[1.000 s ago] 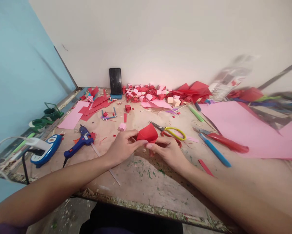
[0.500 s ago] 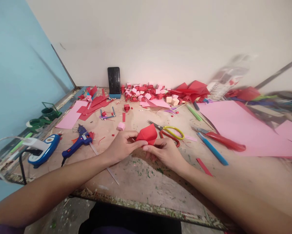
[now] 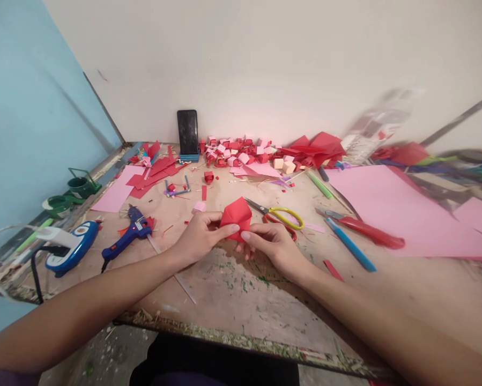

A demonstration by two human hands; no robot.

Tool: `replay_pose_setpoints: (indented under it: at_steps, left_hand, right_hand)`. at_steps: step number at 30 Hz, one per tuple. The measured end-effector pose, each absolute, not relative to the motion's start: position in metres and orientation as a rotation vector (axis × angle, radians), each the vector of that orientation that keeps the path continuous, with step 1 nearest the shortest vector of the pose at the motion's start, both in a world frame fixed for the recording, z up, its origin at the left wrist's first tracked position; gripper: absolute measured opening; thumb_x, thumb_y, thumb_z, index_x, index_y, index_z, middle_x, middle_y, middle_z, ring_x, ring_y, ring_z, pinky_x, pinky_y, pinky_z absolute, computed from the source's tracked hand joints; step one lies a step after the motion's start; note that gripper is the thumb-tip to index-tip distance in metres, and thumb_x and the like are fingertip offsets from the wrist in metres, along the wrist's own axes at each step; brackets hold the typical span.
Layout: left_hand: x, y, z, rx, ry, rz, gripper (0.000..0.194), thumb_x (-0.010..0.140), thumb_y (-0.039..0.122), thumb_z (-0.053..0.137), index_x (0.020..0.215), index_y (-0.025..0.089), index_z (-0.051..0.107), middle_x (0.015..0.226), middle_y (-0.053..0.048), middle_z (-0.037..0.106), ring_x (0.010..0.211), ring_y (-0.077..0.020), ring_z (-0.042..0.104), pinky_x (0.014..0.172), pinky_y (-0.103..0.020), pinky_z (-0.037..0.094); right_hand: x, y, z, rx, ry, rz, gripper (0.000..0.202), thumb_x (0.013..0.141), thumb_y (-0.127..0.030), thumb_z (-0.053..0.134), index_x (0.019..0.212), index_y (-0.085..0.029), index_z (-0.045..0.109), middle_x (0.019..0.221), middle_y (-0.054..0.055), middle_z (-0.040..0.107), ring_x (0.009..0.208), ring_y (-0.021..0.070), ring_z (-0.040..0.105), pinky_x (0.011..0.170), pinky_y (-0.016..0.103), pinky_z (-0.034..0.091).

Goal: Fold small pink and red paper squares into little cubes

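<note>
A folded piece of red paper [image 3: 236,213] is held up over the middle of the table, gripped from both sides. My left hand [image 3: 202,236] pinches its left and lower edge, thumb in front. On the lower right, my right hand [image 3: 271,244] pinches it between thumb and fingers. Scissors [image 3: 279,214] with yellow and red handles lie just behind my right hand. A small pink paper cube [image 3: 199,206] sits behind my left hand, partly covered by it.
To the left lie a blue glue gun [image 3: 132,230] and a blue power strip [image 3: 74,249]. A phone [image 3: 188,133] stands near a heap of paper cubes [image 3: 241,153]. A red-handled cutter [image 3: 371,231], a blue stick [image 3: 350,245] and pink sheets [image 3: 409,214] lie right.
Both hands have shifted slightly left with the red paper. The paper has turned and now shows a pointed top edge, and my right thumb presses on its front.
</note>
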State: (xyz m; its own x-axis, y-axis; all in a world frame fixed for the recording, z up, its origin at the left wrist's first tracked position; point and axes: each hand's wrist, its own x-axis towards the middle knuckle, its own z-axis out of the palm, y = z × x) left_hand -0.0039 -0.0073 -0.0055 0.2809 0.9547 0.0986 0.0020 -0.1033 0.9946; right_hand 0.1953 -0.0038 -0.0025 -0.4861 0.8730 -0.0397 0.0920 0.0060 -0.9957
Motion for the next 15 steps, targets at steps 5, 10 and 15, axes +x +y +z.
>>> replay_pose_setpoints:
  at_steps: [5, 10, 15]
  left_hand:
    - [-0.0037, -0.0072, -0.0046, 1.359, 0.955, 1.079, 0.027, 0.080, 0.038, 0.078, 0.084, 0.012, 0.075, 0.081, -0.006, 0.073, 0.076, -0.0191, 0.067, 0.073, -0.030, 0.054]
    - [-0.0030, -0.0085, -0.0034, 1.332, 0.952, 1.043, 0.028, 0.079, 0.038, 0.079, 0.087, 0.011, 0.076, 0.082, -0.007, 0.075, 0.072, -0.0181, 0.067, 0.069, -0.030, 0.054]
    - [-0.0033, -0.0094, -0.0030, 1.377, 0.982, 1.031, 0.028, 0.080, 0.039, 0.078, 0.081, 0.011, 0.075, 0.081, -0.008, 0.076, 0.073, -0.0185, 0.068, 0.071, -0.030, 0.055]
  right_hand:
    - [0.1939, -0.0030, -0.0034, -1.012, -1.554, 1.511, 0.035, 0.086, -0.048, 0.074, 0.074, -0.015, 0.077, 0.066, 0.005, 0.073, 0.055, 0.0131, 0.060, 0.058, 0.025, 0.048]
    - [0.1945, -0.0027, -0.0055, -1.008, -1.519, 1.514, 0.037, 0.087, -0.050, 0.073, 0.076, -0.015, 0.077, 0.070, 0.006, 0.074, 0.056, 0.0136, 0.062, 0.057, 0.026, 0.049]
    - [0.1939, -0.0028, -0.0063, -0.997, -1.507, 1.502, 0.038, 0.088, -0.051, 0.073, 0.073, -0.015, 0.076, 0.068, 0.005, 0.073, 0.055, 0.0137, 0.062, 0.057, 0.026, 0.049]
